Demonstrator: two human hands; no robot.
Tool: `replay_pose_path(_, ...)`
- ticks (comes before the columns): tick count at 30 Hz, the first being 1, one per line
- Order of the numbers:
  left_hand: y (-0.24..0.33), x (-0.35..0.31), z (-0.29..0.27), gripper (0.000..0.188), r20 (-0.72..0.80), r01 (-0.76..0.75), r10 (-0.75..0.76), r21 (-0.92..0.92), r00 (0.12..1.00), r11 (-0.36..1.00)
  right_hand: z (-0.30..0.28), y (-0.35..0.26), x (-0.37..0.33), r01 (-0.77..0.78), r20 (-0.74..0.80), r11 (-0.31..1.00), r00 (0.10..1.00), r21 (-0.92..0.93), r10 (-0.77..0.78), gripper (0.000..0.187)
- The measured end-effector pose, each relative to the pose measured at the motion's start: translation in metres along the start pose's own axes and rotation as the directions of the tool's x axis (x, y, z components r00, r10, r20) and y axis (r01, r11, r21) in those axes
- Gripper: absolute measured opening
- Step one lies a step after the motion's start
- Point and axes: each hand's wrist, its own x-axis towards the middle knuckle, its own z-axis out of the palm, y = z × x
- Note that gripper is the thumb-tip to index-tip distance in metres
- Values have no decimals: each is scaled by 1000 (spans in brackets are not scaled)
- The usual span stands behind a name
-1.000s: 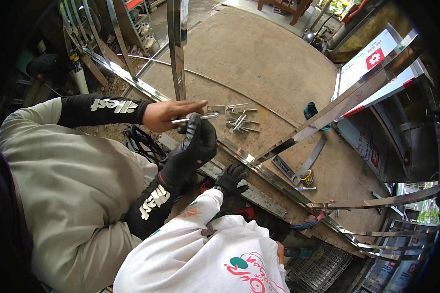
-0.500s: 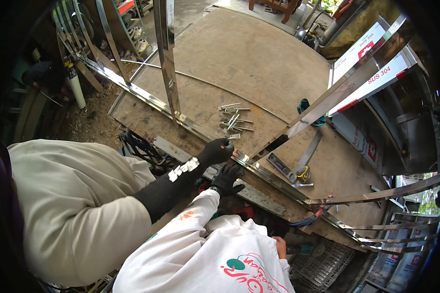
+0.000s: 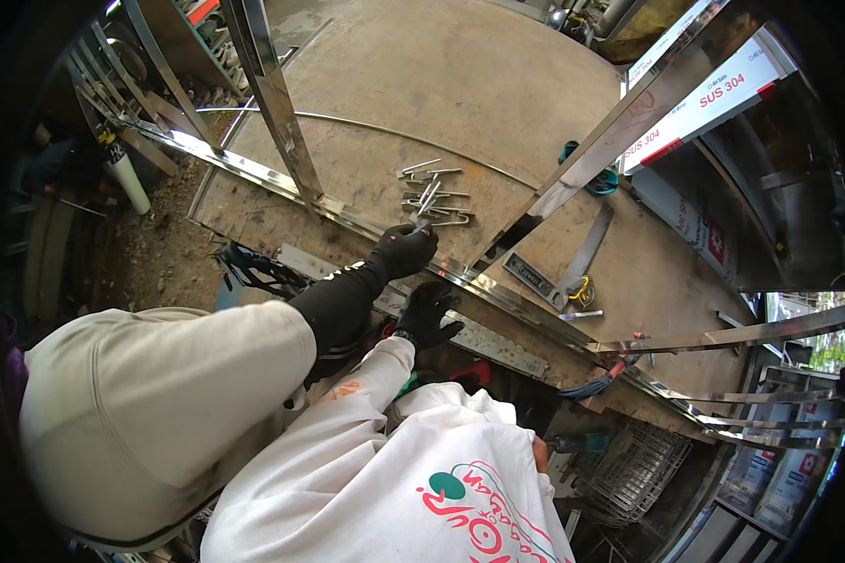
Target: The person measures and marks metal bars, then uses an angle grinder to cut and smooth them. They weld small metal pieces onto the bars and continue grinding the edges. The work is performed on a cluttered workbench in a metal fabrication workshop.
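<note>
My left hand (image 3: 429, 317), in a black glove with a watch at the wrist, is open. Its fingers lie at the near side of the polished steel rail (image 3: 460, 274), thumb apart, above a grey flat bar (image 3: 493, 345). Bare and mostly hidden behind my white shirt, my right hand (image 3: 540, 454) appears shut on a teal angle grinder (image 3: 582, 442), low beside the bench. From the left a co-worker's black-gloved hand (image 3: 407, 250) reaches over the rail, fingertips at several short metal rods (image 3: 434, 195); whether it grips one is unclear.
Upright steel strips (image 3: 282, 113) and a slanting one (image 3: 573, 178) rise from the rail over the brown bench top (image 3: 422, 75). A try square (image 3: 573, 267), tape measure (image 3: 582, 292) and teal tool (image 3: 601, 178) lie right. A wire basket (image 3: 634, 469) stands below.
The view has shifted, moving the bench scene upward and slightly left. The co-worker's hand has moved from the rail closer to the metal rods. My left hand still lies at the rail.
</note>
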Motion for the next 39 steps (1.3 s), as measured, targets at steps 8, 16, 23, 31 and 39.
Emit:
replay_pose_path(8,3,6,-2,54,-6,-24,24,-14,1000,1000,-11,-96,-27,-23,-2,994,1000,-109,23,29)
replay_pose_path(16,10,-6,-4,61,113,83,-93,93,989,992,-3,-28,-6,-91,-28,996,995,9,91,25)
replay_pose_path(23,-2,-5,11,50,87,13,-18,56,996,998,-8,-39,0,34,14,999,999,18,-34,24)
replay_pose_path(31,21,43,1,29,491,-159,52,178,870,971,36,-160,-22,-10,-171,999,985,-47,2,32)
replay_pose_path(39,26,58,-15,31,502,-356,336,-59,797,933,101,-152,-62,46,-427,966,901,256,71,30)
